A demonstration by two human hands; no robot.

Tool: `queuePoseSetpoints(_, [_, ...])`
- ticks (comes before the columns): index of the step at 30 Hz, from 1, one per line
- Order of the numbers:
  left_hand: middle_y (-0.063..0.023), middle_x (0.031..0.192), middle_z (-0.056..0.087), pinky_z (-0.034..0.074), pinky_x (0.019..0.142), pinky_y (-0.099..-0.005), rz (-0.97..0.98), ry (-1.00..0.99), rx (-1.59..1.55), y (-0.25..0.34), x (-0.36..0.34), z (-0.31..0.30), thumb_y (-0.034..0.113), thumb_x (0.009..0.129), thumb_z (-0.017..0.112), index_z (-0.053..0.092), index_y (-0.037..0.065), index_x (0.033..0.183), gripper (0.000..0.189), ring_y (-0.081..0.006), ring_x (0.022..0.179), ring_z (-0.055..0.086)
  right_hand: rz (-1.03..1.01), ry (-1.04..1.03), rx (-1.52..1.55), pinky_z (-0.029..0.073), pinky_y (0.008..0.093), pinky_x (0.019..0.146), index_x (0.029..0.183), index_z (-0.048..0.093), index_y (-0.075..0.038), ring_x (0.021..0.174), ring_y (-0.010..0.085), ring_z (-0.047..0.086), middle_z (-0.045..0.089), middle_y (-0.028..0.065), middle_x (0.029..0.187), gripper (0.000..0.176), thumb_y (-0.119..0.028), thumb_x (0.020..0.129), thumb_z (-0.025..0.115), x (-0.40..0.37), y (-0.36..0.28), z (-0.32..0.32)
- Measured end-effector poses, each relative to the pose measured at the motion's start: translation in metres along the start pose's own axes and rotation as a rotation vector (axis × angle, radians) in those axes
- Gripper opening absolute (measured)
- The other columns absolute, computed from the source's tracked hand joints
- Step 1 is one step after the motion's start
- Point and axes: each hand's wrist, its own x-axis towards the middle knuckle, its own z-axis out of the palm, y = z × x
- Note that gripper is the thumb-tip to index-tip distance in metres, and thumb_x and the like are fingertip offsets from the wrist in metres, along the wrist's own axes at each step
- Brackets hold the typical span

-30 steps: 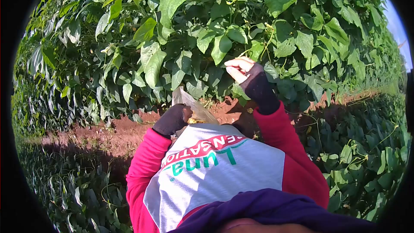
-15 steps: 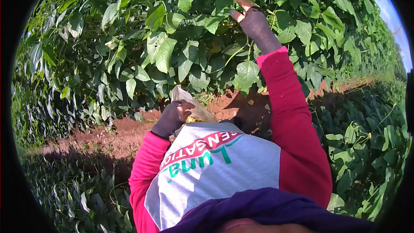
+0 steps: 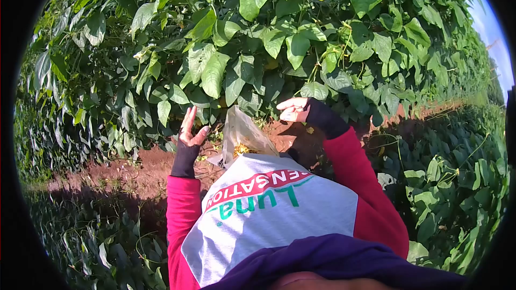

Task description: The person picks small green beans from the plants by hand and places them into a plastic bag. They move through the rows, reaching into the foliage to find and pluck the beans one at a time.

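Note:
My left hand (image 3: 191, 134), in a dark fingerless glove, is off to the left of a clear plastic bag, thumb and fingers apart and nothing in them. The bag (image 3: 244, 131) hangs open at my waist with small yellow pieces (image 3: 243, 149) inside. To the right of the bag is my right hand (image 3: 296, 111), gloved the same way, its fingers pointing left toward the bag's mouth. Its fingertips are near the thumb, and whether something small lies between them cannot be made out.
A tall wall of leafy green vines (image 3: 215, 64) rises in front of me. Reddish soil (image 3: 145, 166) runs along its foot. More low leafy plants (image 3: 441, 193) grow at the right, and others at the lower left in shade.
My right hand has come down from the upper leaves to beside the bag. My left hand has let go of the bag's edge and moved left, its fingers spreading.

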Motion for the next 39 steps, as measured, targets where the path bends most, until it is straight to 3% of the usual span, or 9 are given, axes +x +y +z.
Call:
queuePoseSetpoints(3, [-0.0131, 0.145, 0.041, 0.035, 0.103, -0.0353, -0.587, 0.225, -0.598, -0.074, -0.049, -0.003, 0.025, 0.090, 0.065, 0.032, 0.016, 0.149, 0.069, -0.0221, 0.130, 0.042, 0.215, 0.024, 0.382, 0.049, 0.0284, 0.075, 0.123, 0.060, -0.007, 0.090, 0.0118, 0.063, 0.067, 0.0026, 0.106, 0.035, -0.017, 0.090, 0.064, -0.003, 0.139, -0.032])
queuePoseSetpoints(6, [-0.0082, 0.142, 0.044, 0.041, 0.093, -0.0492, -1.093, 0.245, -0.607, -0.165, -0.156, 0.020, 0.042, 0.087, 0.066, 0.036, 0.020, 0.145, 0.068, -0.0225, 0.122, 0.049, 0.503, 0.271, -0.345, 0.048, 0.0315, 0.068, 0.117, 0.064, -0.011, 0.079, 0.0119, 0.060, 0.068, 0.0000, 0.099, 0.036, -0.033, 0.088, 0.065, -0.018, 0.242, -0.023])
queuePoseSetpoints(8, [-0.0089, 0.101, 0.069, 0.043, 0.096, -0.0348, -0.099, -0.618, 0.637, -0.294, -0.265, 0.045, 0.024, 0.087, 0.062, 0.063, 0.000, 0.116, 0.038, -0.0213, 0.113, 0.056, 0.636, 0.143, -0.403, 0.048, 0.0316, 0.069, 0.116, 0.065, -0.010, 0.081, 0.0123, 0.060, 0.068, 0.0001, 0.099, 0.036, -0.033, 0.088, 0.065, -0.032, 0.276, 0.003])
queuePoseSetpoints(11, [-0.0082, 0.101, 0.069, 0.044, 0.091, -0.0326, -0.712, -0.848, 0.334, -0.255, -0.313, 0.056, 0.028, 0.087, 0.063, 0.063, 0.001, 0.116, 0.039, -0.0197, 0.107, 0.058, 0.761, 0.038, -0.218, 0.049, 0.0317, 0.071, 0.115, 0.065, -0.010, 0.084, 0.0127, 0.060, 0.068, 0.0002, 0.100, 0.036, -0.033, 0.088, 0.064, -0.039, 0.290, 0.037])
queuePoseSetpoints(17, [-0.0069, 0.100, 0.070, 0.047, 0.081, -0.0283, -1.016, -0.850, 0.031, -0.212, -0.319, 0.040, 0.035, 0.088, 0.064, 0.064, 0.004, 0.116, 0.042, -0.0165, 0.096, 0.061, 0.962, -0.101, 0.180, 0.049, 0.0319, 0.074, 0.113, 0.067, -0.009, 0.089, 0.0137, 0.061, 0.068, 0.0004, 0.101, 0.035, -0.034, 0.089, 0.064, -0.058, 0.239, 0.008])
queuePoseSetpoints(21, [-0.0060, 0.099, 0.070, 0.049, 0.075, -0.0254, -1.313, -0.724, -0.362, -0.126, -0.227, -0.013, 0.040, 0.088, 0.064, 0.064, 0.006, 0.116, 0.044, -0.0144, 0.089, 0.063, 0.550, -0.091, 0.001, 0.047, 0.0318, 0.086, 0.109, 0.069, -0.006, 0.104, 0.0157, 0.059, 0.068, 0.0031, 0.106, 0.032, -0.031, 0.089, 0.064, -0.041, 0.068, -0.005])
queuePoseSetpoints(28, [-0.0178, 0.101, 0.068, 0.048, 0.090, -0.0425, 0.253, 0.006, -0.558, 0.160, -0.011, -0.098, 0.012, 0.089, 0.061, 0.066, 0.000, 0.109, 0.024, -0.0316, 0.099, 0.064, -0.991, -0.540, 0.229, 0.051, 0.0407, 0.087, 0.123, 0.060, -0.001, 0.104, 0.0341, 0.063, 0.061, 0.0274, 0.117, 0.038, -0.013, 0.088, 0.068, -0.029, -0.143, 0.068])
queuePoseSetpoints(33, [-0.0265, 0.102, 0.063, 0.050, 0.090, -0.0569, 0.831, 0.133, -1.175, 0.284, 0.001, -0.050, 0.014, 0.092, 0.060, 0.045, 0.006, 0.128, 0.039, -0.0493, 0.104, 0.058, -1.223, -0.696, 0.567, 0.053, 0.0352, 0.070, 0.114, 0.066, 0.001, 0.083, 0.0288, 0.065, 0.062, 0.0265, 0.110, 0.025, -0.009, 0.093, 0.060, -0.040, -0.183, 0.131])
queuePoseSetpoints(39, [-0.0067, 0.067, 0.061, 0.036, 0.102, -0.0587, 0.791, -0.278, -1.167, 0.294, 0.020, -0.072, 0.028, 0.088, 0.066, 0.064, 0.009, 0.077, 0.022, -0.0229, 0.077, 0.057, -1.176, -0.762, 0.557, 0.051, 0.0303, 0.065, 0.108, 0.067, 0.005, 0.077, 0.0236, 0.063, 0.063, 0.0189, 0.098, 0.026, -0.015, 0.093, 0.063, -0.033, -0.181, 0.136])
